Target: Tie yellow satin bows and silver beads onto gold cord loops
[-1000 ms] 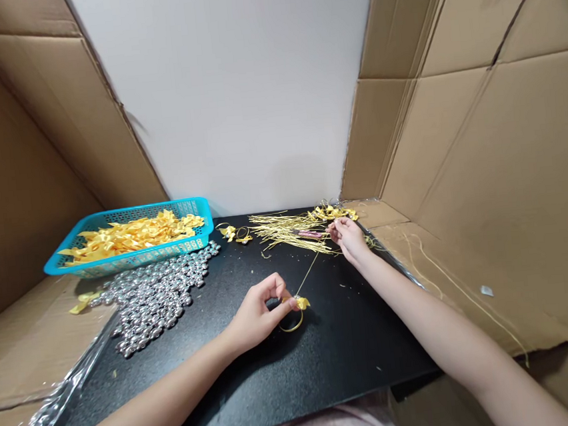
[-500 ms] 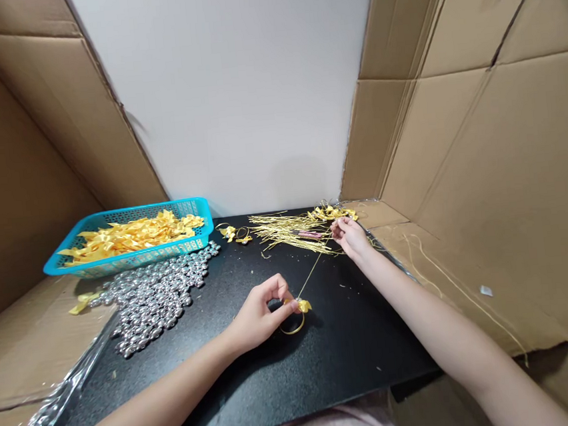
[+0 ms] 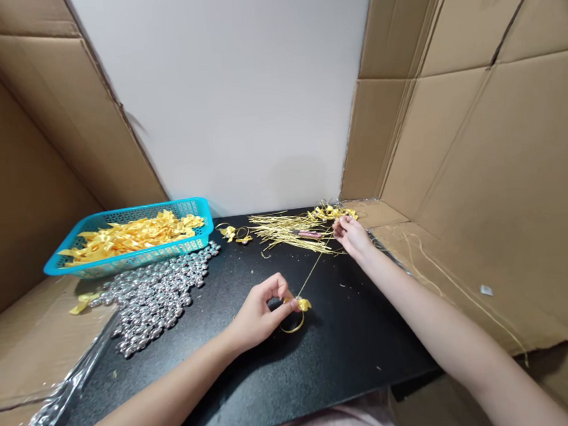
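Between thumb and forefinger, my left hand (image 3: 264,312) pinches a yellow ribbon bow (image 3: 303,304) low over the black table. A gold loop of cord (image 3: 294,329) hangs below the bow. From the bow, a thin gold cord (image 3: 311,272) runs taut up and right to my right hand (image 3: 350,235), whose fingers are closed on its far end. Gold cord lengths (image 3: 286,231) lie in a loose pile just left of my right hand, with a pink-handled tool (image 3: 310,234) among them. Finished-looking yellow bows with loops (image 3: 331,211) lie behind that hand.
A blue basket (image 3: 132,257) of yellow ribbon bows stands at the back left. Many silver beads (image 3: 156,295) are spread before it. Two bows with loops (image 3: 236,235) lie near the wall. Cardboard walls (image 3: 499,152) flank the black table (image 3: 348,361) on both sides.
Almost nothing differs. My right hand has shifted very slightly, with the cord still stretched; my left hand keeps its pinch on the bow.
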### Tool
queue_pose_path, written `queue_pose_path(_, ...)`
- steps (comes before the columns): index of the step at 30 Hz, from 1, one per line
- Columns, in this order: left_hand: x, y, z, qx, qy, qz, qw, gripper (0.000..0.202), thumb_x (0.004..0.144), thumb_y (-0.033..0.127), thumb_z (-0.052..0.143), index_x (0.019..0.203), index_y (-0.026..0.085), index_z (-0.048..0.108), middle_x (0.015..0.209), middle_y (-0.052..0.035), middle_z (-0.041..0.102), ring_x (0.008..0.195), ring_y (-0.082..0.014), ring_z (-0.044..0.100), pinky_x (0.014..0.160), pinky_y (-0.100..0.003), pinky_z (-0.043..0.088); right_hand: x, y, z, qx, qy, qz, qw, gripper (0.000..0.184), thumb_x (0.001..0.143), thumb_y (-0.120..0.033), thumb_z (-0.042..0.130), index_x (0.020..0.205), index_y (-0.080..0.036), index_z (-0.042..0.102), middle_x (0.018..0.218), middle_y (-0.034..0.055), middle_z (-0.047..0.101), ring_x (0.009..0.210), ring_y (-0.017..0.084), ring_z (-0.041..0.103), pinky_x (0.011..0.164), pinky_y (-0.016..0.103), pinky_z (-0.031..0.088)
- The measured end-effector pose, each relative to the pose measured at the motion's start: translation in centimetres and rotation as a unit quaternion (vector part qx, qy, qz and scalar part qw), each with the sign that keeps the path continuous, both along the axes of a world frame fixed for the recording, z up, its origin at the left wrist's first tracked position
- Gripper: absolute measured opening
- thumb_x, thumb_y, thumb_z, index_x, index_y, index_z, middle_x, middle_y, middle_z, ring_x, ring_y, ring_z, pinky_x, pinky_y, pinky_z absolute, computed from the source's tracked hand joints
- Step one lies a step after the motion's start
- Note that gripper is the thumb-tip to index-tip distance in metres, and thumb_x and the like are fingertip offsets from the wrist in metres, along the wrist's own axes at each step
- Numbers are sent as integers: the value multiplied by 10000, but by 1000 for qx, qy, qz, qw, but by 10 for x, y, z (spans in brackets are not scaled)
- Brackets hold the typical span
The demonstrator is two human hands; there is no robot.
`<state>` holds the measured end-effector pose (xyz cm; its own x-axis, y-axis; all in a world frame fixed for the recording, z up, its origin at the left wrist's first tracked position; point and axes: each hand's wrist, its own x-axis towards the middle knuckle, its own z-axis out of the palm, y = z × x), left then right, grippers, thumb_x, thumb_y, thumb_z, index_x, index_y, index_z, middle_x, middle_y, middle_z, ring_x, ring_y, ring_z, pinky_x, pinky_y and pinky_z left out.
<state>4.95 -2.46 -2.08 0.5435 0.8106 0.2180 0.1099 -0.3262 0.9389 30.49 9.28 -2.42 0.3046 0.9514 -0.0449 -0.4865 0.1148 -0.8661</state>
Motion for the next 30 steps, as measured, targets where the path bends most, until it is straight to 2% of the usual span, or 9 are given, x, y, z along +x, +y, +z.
queue_pose_path(3,1,0,1,3,-5,4,1000,331,844,284,615,731,223,310,698,17,636,717,-150,642,693,-266,441,1,1,0,-12,1,7,1000,316,921,-326,555,1183,-151,554,1169,84,591,978,196,615,823,397,536)
queue_pose_path(6,1,0,0,2,-6,6,1000,339,844,297,616,729,223,306,701,12,643,713,-150,639,683,-263,437,3,2,1,-16,8,12,1000,341,918,-332,559,1210,-155,542,1205,90,576,1014,209,605,849,418,529)
queue_pose_path(8,1,0,-1,0,-6,8,1000,341,847,308,610,728,224,301,703,10,646,710,-149,636,675,-259,434,3,0,3,-18,17,15,1000,282,920,-316,558,1151,-154,568,1129,75,609,947,185,623,803,379,541)
queue_pose_path(11,-1,-1,-4,4,2,16,1000,338,857,312,597,727,225,298,712,9,645,715,-146,631,672,-253,430,0,-4,7,-19,37,26,999,66,925,-201,533,880,-185,579,842,9,661,756,123,645,661,258,530)
queue_pose_path(13,-2,-1,-5,17,10,30,999,333,860,309,596,727,224,303,718,11,643,719,-142,627,677,-249,429,-4,-9,11,-21,52,46,997,191,931,-133,475,754,-196,513,732,-9,661,694,109,655,610,221,510)
queue_pose_path(17,-5,-2,-5,38,28,46,998,248,866,297,591,754,208,388,731,12,641,729,-137,627,699,-245,442,-14,-21,21,-29,71,127,989,243,939,-108,393,735,-189,496,692,13,667,641,120,664,600,244,524)
queue_pose_path(21,-5,-3,-3,51,53,32,997,131,878,297,578,846,182,522,783,-8,673,757,-139,635,737,-253,460,-19,-31,28,-28,76,203,976,274,935,-121,415,672,-189,453,511,-55,520,421,73,506,541,215,502)
queue_pose_path(23,-5,-3,-3,53,58,30,996,127,882,301,576,865,178,553,793,-12,691,757,-139,639,743,-253,464,-19,-32,29,-23,72,222,972,261,918,-120,454,666,-191,448,509,-60,516,410,68,488,543,211,505)
queue_pose_path(30,-6,-3,-3,61,64,28,996,173,887,310,574,889,175,682,870,-32,727,820,-159,657,791,-265,484,-20,-30,22,-14,36,228,973,146,867,-84,523,748,-167,537,742,46,698,657,116,666,651,234,547)
